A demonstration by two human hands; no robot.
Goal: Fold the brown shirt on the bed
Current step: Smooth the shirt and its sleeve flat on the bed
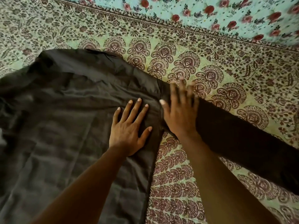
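Here I have the shirt [64, 110] spread flat on the bed [210, 62], its body filling the near left and one sleeve [242, 143] running out from the shoulder seam toward the lower right. Taking that seam as my landmark: my left hand [129, 128] lies just left of it, fingers straight and spread, pressing the body cloth and gripping nothing. My right hand [181, 110] lies just right of it, on the top of the sleeve, also flat and released; its fingertips are blurred, so I cannot tell how far they reach past the cloth edge. The sleeve's long axis slants away from the seam, down and right, beyond my right forearm. I judge the fold is not yet begun. The right hand is nearer the sleeve, so bringing it across the seam onto the body falls to that hand.
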